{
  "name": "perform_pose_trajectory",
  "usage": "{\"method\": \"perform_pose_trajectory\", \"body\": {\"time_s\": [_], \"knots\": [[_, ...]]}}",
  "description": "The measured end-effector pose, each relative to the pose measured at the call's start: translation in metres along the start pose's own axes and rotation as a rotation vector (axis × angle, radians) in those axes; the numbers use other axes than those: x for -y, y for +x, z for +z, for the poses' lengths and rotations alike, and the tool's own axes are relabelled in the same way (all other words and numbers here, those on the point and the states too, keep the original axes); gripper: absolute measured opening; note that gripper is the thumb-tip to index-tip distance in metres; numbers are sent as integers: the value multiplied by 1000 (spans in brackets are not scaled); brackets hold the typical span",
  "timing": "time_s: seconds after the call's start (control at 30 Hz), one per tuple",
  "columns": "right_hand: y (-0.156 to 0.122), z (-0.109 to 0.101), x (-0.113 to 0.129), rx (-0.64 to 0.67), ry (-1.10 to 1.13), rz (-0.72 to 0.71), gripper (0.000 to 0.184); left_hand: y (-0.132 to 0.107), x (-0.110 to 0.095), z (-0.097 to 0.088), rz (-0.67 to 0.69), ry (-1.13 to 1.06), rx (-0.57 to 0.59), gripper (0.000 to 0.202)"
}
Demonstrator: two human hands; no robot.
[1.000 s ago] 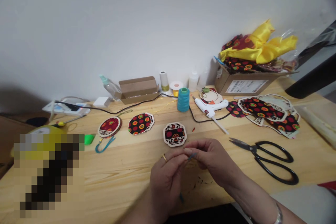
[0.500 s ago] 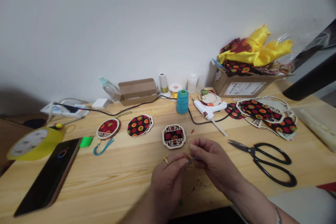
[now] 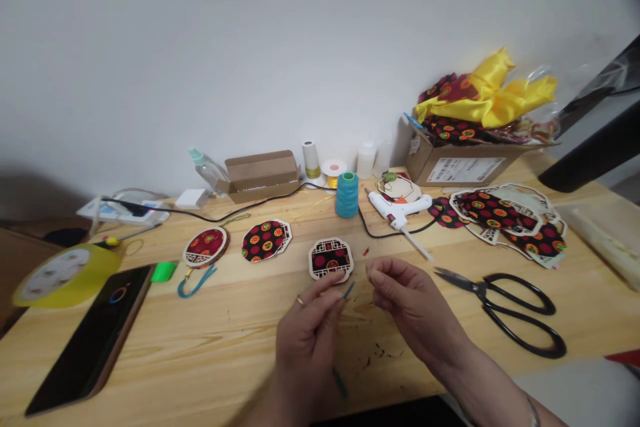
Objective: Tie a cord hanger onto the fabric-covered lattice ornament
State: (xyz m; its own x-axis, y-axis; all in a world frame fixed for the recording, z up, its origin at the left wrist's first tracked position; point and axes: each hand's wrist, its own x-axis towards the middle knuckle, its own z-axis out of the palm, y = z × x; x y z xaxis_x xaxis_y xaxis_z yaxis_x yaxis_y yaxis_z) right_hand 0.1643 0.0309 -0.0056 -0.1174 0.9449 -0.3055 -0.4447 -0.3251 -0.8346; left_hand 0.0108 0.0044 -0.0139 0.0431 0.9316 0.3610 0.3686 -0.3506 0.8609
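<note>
My left hand (image 3: 309,337) pinches a thin blue cord (image 3: 349,290) whose tip sticks up between thumb and forefinger; its other end hangs below the palm. My right hand (image 3: 407,303) is a short gap to the right, fingers curled together, and I cannot tell whether anything thin is between them. Just beyond both hands lies a wooden lattice disc with red-patterned fabric (image 3: 331,258).
Black scissors (image 3: 505,310) lie to the right. A white glue gun (image 3: 400,207), teal thread spool (image 3: 347,194), two more fabric discs (image 3: 265,239), a phone (image 3: 90,337), yellow tape (image 3: 65,273) and a box of fabric (image 3: 465,157) sit on the wooden table (image 3: 210,340).
The hands were together on the cord; now they have drawn apart, the left keeping the cord and shifting slightly left.
</note>
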Motion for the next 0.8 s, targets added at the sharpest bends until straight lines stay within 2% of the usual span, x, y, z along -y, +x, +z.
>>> {"method": "perform_pose_trajectory", "body": {"time_s": [0.07,0.13,0.23,0.3,0.47,0.8], "knots": [[-2,0,1,6,-61,-61,13,2,-3,-2,-156,-88,-91,16],[-4,2,1,11,-143,-152,11,5,-6,-2,-348,-239,-133,14],[-7,5,0,-4,-277,-252,7,11,-12,5,-637,-584,-85,21],[-8,8,-1,-6,-331,-276,7,14,-16,12,-735,-737,-72,21],[-8,12,-4,-65,-341,-290,10,14,-20,26,-773,-858,-37,15],[-10,15,-7,-48,-248,-221,12,8,-14,26,-745,-830,11,18]]}}
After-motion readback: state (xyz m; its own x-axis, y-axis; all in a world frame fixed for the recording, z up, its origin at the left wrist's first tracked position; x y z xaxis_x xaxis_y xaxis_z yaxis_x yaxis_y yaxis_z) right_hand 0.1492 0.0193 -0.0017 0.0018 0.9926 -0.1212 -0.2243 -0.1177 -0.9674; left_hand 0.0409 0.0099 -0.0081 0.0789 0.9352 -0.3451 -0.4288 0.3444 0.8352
